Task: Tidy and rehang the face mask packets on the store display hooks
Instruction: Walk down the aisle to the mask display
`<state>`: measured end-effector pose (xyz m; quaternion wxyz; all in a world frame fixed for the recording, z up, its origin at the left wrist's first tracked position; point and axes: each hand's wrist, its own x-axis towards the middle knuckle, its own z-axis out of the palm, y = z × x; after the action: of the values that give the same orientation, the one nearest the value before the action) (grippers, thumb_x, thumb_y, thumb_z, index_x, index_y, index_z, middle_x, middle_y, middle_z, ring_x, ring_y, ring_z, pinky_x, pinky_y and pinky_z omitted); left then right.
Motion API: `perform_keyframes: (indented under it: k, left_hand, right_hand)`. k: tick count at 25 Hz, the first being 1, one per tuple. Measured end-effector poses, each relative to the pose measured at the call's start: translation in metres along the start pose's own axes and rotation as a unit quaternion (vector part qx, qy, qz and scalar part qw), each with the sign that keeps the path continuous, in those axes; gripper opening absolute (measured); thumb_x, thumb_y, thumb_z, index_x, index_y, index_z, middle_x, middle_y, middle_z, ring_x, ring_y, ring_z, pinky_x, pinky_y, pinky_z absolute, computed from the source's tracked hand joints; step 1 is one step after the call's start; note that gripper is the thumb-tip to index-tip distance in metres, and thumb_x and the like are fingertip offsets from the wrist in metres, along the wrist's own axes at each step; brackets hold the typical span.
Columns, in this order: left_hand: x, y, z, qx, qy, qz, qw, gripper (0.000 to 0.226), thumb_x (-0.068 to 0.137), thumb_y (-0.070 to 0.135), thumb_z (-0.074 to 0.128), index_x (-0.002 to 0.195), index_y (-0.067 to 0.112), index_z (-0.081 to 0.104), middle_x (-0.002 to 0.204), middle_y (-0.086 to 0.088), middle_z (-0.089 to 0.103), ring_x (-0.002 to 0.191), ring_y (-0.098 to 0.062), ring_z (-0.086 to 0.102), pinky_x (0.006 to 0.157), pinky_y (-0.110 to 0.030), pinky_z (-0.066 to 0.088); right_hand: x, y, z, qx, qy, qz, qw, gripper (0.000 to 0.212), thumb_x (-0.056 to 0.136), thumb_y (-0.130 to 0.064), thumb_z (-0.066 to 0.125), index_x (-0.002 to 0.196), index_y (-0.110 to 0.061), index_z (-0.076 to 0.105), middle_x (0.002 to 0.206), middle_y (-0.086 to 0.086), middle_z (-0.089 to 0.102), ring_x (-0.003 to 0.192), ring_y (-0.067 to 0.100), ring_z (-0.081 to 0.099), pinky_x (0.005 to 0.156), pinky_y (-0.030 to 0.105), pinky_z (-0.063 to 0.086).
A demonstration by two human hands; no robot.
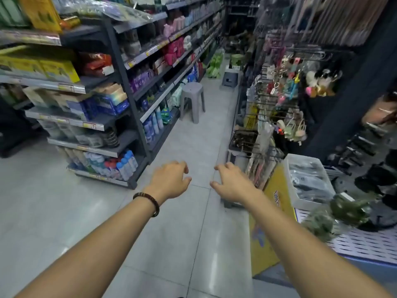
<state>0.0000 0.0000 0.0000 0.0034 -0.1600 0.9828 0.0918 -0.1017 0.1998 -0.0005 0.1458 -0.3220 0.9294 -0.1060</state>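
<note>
The left hand (169,179) and right hand (233,183) were held out empty, fingers loosely curled. No packet was gripped. The rehanging on the display hooks (268,96) was judged yet to be done.

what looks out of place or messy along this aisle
On the right, pale packets hang tilted and bunched rather than straight. A white bin nearby holds dark packets heaped loosely. A grey stool stands out in the aisle. The left hand and right hand hold nothing.
</note>
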Motion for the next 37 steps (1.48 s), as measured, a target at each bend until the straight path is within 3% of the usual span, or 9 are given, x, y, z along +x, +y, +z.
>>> perform_keyframes:
  k: [7, 14, 23, 30, 37]
  left_hand:
    - [0.095, -0.060, -0.002, -0.016, -0.031, 0.009, 0.999, 0.035, 0.100, 0.050, 0.061, 0.124, 0.026, 0.064, 0.125, -0.004, 0.068, 0.112, -0.031, 0.066, 0.096, -0.046, 0.056]
    - [0.236, -0.063, 0.009, -0.016, -0.038, 0.018, 0.999, 0.035, 0.101, 0.050, 0.060, 0.126, 0.026, 0.063, 0.126, -0.003, 0.068, 0.111, -0.029, 0.067, 0.094, -0.045, 0.056]
    - [0.413, -0.076, 0.005, -0.045, -0.056, -0.029, 0.997, 0.032, 0.100, 0.050, 0.061, 0.122, 0.026, 0.065, 0.122, -0.001, 0.069, 0.108, -0.027, 0.067, 0.092, -0.045, 0.057]
    - [0.596, -0.144, 0.013, -0.059, -0.042, -0.012, 0.997, 0.034, 0.100, 0.050, 0.061, 0.124, 0.026, 0.065, 0.122, -0.003, 0.069, 0.109, -0.028, 0.068, 0.092, -0.046, 0.057]
    - [0.791, -0.203, -0.007, -0.058, -0.083, 0.038, 0.994, 0.038, 0.101, 0.049, 0.059, 0.129, 0.024, 0.063, 0.127, -0.004, 0.067, 0.112, -0.029, 0.066, 0.095, -0.046, 0.055]
  right_hand:
    - [0.091, -0.019, 0.002, 0.015, -0.031, 0.035, 0.999, 0.067, 0.104, -0.050, 0.058, 0.159, -0.016, 0.042, 0.153, 0.017, 0.047, 0.143, 0.039, 0.047, 0.113, 0.052, 0.047]
    - [0.233, 0.011, -0.006, 0.037, -0.026, 0.026, 0.999, 0.067, 0.104, -0.049, 0.058, 0.159, -0.016, 0.039, 0.153, 0.017, 0.047, 0.142, 0.038, 0.047, 0.111, 0.051, 0.047]
    - [0.416, 0.054, -0.036, 0.085, -0.064, 0.033, 0.994, 0.065, 0.105, -0.046, 0.059, 0.159, -0.017, 0.039, 0.153, 0.015, 0.047, 0.140, 0.037, 0.048, 0.112, 0.051, 0.047]
    - [0.599, 0.066, -0.068, 0.072, -0.034, 0.049, 0.996, 0.061, 0.105, -0.041, 0.060, 0.158, -0.017, 0.042, 0.152, 0.014, 0.050, 0.140, 0.035, 0.050, 0.113, 0.047, 0.046]
    - [0.765, 0.064, -0.118, 0.074, -0.034, 0.104, 0.991, 0.064, 0.105, -0.040, 0.062, 0.159, -0.013, 0.041, 0.154, 0.017, 0.050, 0.142, 0.036, 0.049, 0.116, 0.046, 0.045]
